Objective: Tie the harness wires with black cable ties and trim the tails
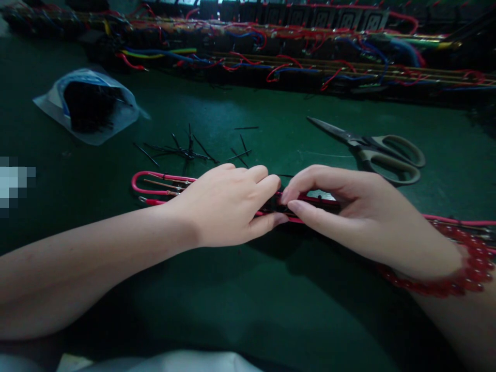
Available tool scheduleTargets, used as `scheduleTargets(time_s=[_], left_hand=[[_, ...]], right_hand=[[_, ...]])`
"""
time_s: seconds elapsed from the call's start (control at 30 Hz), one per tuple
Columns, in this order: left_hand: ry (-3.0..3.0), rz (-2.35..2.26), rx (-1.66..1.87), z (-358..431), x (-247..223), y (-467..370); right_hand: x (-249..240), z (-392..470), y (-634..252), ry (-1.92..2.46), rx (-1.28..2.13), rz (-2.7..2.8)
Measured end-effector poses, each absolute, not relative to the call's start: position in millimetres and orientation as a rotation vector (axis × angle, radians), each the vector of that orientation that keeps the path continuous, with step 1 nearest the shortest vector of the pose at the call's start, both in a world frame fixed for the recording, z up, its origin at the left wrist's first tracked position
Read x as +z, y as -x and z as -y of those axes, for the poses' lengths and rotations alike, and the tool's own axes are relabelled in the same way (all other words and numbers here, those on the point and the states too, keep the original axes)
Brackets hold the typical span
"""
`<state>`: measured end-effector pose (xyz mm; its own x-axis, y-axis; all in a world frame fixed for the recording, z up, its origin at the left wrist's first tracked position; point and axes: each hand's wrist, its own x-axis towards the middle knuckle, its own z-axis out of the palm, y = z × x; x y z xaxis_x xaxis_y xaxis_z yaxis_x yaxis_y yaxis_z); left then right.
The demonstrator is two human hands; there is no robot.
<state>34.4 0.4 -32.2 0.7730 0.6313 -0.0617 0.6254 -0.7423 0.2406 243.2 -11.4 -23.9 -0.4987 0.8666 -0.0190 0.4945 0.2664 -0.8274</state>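
A long, narrow wired strip lies across the table, with a thick red wire (149,174) looped round its left end. My left hand (232,204) is closed over the strip's middle, fingers on the far side and thumb along the near edge. Just right of it, my right hand (349,212) is closed, thumb and index fingertips close together at the strip. Whatever lies between those fingertips is too small and dark to make out. A thin black strand shows between the hands. Loose black cable ties (188,150) lie scattered beyond my left hand.
Scissors (364,144) with grey-green handles lie beyond my right hand, blades pointing left. An open plastic bag (93,135) full of dark, thin pieces sits at the back left. Long assemblies with red and blue wires (279,70) run along the back of the green table (232,299).
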Motion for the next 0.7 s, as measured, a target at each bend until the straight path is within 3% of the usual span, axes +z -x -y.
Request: scheduleTargets(time_s=[0.7], left_hand=[[-2.741,-1.0,-0.027,0.3,-31.2,-34.9]], right_hand=[[-27.3,10.0,-245.8,1.181,1.142,2.166]])
